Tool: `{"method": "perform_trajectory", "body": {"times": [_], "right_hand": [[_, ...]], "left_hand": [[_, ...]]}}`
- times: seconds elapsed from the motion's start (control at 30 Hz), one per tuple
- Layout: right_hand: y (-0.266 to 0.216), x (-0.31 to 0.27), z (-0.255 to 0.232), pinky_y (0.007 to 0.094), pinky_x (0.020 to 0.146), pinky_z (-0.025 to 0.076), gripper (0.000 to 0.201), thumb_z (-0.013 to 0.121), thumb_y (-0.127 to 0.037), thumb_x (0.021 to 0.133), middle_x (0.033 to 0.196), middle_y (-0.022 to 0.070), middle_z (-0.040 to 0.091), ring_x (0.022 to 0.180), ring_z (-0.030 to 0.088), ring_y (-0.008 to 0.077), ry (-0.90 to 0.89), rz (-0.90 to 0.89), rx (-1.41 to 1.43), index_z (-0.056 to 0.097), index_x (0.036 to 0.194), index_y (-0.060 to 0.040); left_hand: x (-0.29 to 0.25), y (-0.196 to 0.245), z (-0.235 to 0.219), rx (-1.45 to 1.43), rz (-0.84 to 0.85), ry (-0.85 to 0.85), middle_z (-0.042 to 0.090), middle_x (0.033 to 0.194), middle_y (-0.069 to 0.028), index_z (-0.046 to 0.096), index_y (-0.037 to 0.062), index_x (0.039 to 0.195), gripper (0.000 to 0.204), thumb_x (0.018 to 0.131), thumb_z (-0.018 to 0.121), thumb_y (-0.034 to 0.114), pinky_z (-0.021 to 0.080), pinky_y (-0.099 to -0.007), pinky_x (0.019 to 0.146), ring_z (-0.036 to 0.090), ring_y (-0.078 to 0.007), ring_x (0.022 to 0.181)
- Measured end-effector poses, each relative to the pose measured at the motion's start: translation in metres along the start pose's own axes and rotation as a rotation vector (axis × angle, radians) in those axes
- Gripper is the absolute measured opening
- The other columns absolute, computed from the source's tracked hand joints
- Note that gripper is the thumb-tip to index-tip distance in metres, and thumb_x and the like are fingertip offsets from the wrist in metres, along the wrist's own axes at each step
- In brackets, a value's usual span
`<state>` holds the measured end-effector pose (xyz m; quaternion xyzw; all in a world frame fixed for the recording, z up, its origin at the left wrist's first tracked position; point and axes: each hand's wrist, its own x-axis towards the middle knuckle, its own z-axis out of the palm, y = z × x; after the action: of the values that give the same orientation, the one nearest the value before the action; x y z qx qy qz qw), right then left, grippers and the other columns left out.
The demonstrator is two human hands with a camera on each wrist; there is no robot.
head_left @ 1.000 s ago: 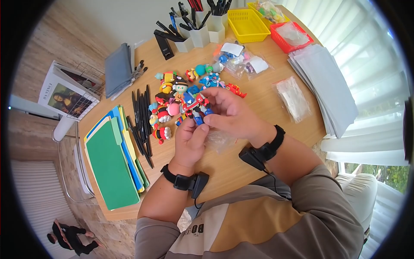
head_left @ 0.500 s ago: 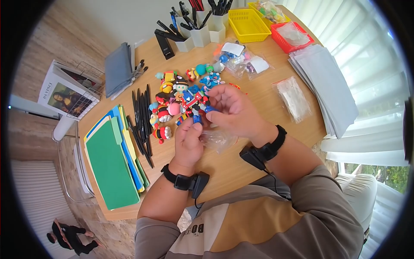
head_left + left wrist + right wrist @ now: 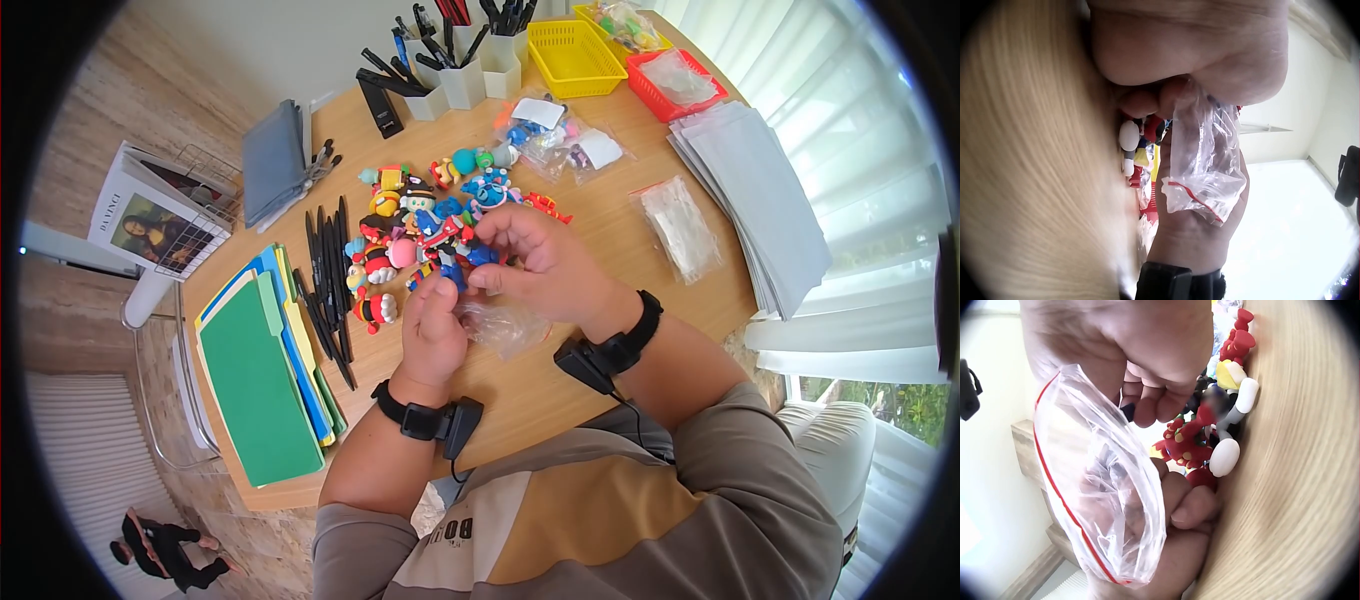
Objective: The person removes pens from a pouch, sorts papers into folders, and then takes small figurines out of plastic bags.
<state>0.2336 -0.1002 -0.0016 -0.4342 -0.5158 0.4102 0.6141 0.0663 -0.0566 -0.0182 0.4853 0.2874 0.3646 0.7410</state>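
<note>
A blue, red and white toy robot is between the two hands, close over a cluster of small toys. Its blue lower part is at the left hand, whose thumb and fingers hold it from the near side. The right hand, fingers bent, pinches the robot's other blue leg. In the right wrist view, a dark blue tip shows by the right fingers. A clear zip bag with a red strip is below the hands and hangs between them in both wrist views. The fingers hide much of the robot.
Colourful toy figures lie beyond the hands. Black pens and folders are on the left, with bagged toys, a yellow basket, a red basket, a plastic packet and stacked envelopes around the right and back.
The right thumb has moved away from the left thumb, and the hands are further apart. The toy robot has turned and tilted between them. More of the bag shows below.
</note>
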Motion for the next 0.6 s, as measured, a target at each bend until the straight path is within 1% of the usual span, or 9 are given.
{"method": "perform_trajectory", "body": {"times": [0.1, 0.17, 0.27, 0.3, 0.37, 0.47, 0.6], "right_hand": [[0.0, 0.0, 0.0, 0.0257, 0.073, 0.052, 0.039, 0.077, -0.001, 0.078, 0.093, 0.0031, 0.059, 0.083, 0.057, 0.0101, 0.006, 0.001, -0.014, 0.055, 0.11, -0.0036], [0.0, 0.001, -0.001, 0.0255, 0.07, 0.052, 0.039, 0.078, -0.004, 0.078, 0.093, 0.0041, 0.059, 0.081, 0.057, 0.0097, -0.024, -0.05, -0.13, 0.055, 0.109, -0.0038], [-0.009, -0.001, 0.0, 0.0251, 0.066, 0.052, 0.038, 0.079, -0.008, 0.08, 0.09, 0.0042, 0.06, 0.077, 0.057, 0.0094, 0.001, -0.061, -0.212, 0.055, 0.109, -0.0041], [-0.009, -0.002, 0.0, 0.0251, 0.066, 0.052, 0.038, 0.079, -0.008, 0.08, 0.09, 0.0042, 0.06, 0.077, 0.057, 0.0094, 0.001, -0.061, -0.212, 0.055, 0.109, -0.0041], [-0.007, -0.002, 0.001, 0.0248, 0.064, 0.052, 0.038, 0.078, -0.012, 0.081, 0.086, 0.0039, 0.061, 0.072, 0.057, 0.009, 0.03, 0.041, -0.11, 0.054, 0.109, -0.0033], [-0.007, -0.001, 0.004, 0.0243, 0.064, 0.051, 0.04, 0.079, -0.014, 0.082, 0.084, 0.0039, 0.061, 0.071, 0.058, 0.0085, 0.022, 0.031, -0.065, 0.053, 0.111, -0.0023], [-0.01, -0.002, 0.002, 0.0245, 0.064, 0.051, 0.041, 0.078, -0.013, 0.083, 0.084, 0.0046, 0.062, 0.072, 0.059, 0.0083, 0.004, 0.02, -0.098, 0.053, 0.112, -0.0014]], "left_hand": [[0.001, 0.0, -0.001, -0.037, -0.009, -0.028, 0.061, 0.093, 0.0004, 0.063, 0.0035, 0.103, 0.044, 0.096, 0.05, 0.045, 0.041, -0.0246, 0.072, 0.053, -0.0089, 0.083], [0.001, 0.002, 0.001, -0.073, -0.016, -0.045, 0.061, 0.094, 0.0002, 0.063, 0.0037, 0.104, 0.044, 0.095, 0.051, 0.045, 0.041, -0.0247, 0.073, 0.053, -0.0089, 0.083], [0.0, 0.007, 0.007, -0.074, 0.017, -0.052, 0.062, 0.096, -0.0004, 0.063, 0.0036, 0.108, 0.043, 0.095, 0.053, 0.043, 0.042, -0.0255, 0.075, 0.054, -0.0092, 0.084], [-0.001, 0.007, 0.006, -0.081, 0.014, -0.065, 0.062, 0.099, -0.0005, 0.062, 0.0035, 0.11, 0.042, 0.096, 0.054, 0.042, 0.042, -0.0258, 0.076, 0.054, -0.0092, 0.086], [-0.001, 0.007, 0.006, -0.087, 0.012, -0.078, 0.063, 0.101, -0.0005, 0.062, 0.0035, 0.112, 0.041, 0.096, 0.055, 0.04, 0.043, -0.0261, 0.078, 0.055, -0.0091, 0.088], [-0.001, 0.006, 0.006, -0.136, 0.033, -0.074, 0.062, 0.103, -0.0006, 0.063, 0.0039, 0.112, 0.037, 0.096, 0.057, 0.037, 0.043, -0.0259, 0.079, 0.054, -0.0089, 0.091], [-0.001, 0.006, 0.006, -0.141, 0.051, -0.099, 0.062, 0.106, -0.0009, 0.061, 0.0035, 0.114, 0.035, 0.098, 0.056, 0.034, 0.044, -0.0271, 0.084, 0.056, -0.0099, 0.096]]}}
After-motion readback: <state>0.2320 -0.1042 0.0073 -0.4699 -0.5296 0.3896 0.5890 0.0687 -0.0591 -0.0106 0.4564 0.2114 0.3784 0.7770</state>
